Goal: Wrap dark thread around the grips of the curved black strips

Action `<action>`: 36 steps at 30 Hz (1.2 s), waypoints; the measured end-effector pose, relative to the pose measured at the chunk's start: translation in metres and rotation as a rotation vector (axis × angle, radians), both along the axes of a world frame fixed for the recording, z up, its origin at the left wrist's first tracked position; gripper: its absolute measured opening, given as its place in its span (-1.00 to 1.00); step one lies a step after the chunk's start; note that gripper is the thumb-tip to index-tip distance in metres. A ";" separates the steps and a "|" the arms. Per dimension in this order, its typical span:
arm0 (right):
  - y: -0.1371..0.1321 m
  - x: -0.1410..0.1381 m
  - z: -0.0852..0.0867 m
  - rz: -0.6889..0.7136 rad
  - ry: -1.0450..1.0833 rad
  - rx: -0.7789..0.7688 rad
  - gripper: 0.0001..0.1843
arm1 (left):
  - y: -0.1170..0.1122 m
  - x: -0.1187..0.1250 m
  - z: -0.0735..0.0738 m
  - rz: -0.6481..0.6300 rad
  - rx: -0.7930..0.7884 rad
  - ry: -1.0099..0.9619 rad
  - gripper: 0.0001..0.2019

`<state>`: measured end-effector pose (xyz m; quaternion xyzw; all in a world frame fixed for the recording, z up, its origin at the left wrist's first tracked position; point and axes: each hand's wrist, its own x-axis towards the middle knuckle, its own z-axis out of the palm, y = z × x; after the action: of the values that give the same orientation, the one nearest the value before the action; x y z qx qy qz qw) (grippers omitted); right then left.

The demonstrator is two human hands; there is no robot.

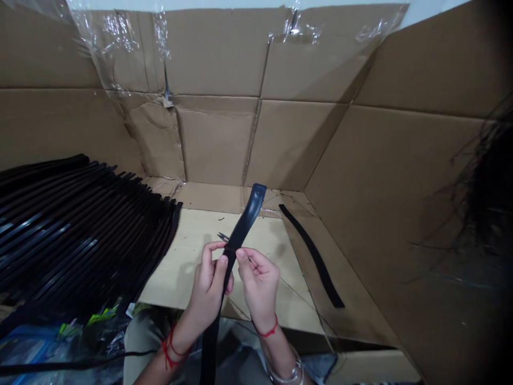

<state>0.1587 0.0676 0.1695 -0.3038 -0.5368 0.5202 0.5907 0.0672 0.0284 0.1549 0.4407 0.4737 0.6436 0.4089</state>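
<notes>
A long black strap (pixel 242 224) runs upright in front of me, its top end curved and glossy. My left hand (pixel 209 283) is closed around it at mid-length, with the thumb on its face. At the strap's right edge my right hand (pixel 258 283) is pinched, thumb against finger; whether a thread is also in that pinch is too small to tell. Dark pointed snips (pixel 223 236) show their blades just left of the strap, above my left fingers. Their rear part is hidden behind the strap, so I cannot tell whether they lie on the board or are held.
Many black straps (pixel 80 235) lie in a dense row at left. A single black strap (pixel 315 254) lies at right. Below is a pale board (pixel 172 278), with cardboard walls (pixel 218 144) around it. Plastic bags (pixel 36 347) sit at lower left. Dark hair (pixel 492 182) shows at right.
</notes>
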 end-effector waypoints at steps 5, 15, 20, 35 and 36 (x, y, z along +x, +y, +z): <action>0.007 0.002 0.001 0.328 0.132 -0.168 -0.66 | 0.003 -0.007 -0.005 -0.086 0.055 -0.229 -0.78; 0.024 -0.003 0.015 0.508 0.134 -0.283 -0.58 | 0.030 -0.026 -0.017 -0.491 0.007 -0.476 -0.47; 0.024 -0.012 0.009 0.411 0.020 -0.251 -0.48 | 0.025 -0.022 -0.008 -0.237 -0.091 -0.188 -0.43; 0.018 -0.008 0.012 0.350 -0.144 -0.177 -0.63 | 0.027 -0.041 -0.016 -0.823 -0.259 -0.702 -0.38; 0.016 -0.007 0.013 0.351 -0.157 -0.170 -0.65 | 0.026 -0.041 -0.015 -0.871 -0.265 -0.749 -0.39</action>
<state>0.1520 0.0841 0.1827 -0.2940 -0.5802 0.6331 0.4197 0.0258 0.0543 0.1404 0.2826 0.1489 0.4633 0.8266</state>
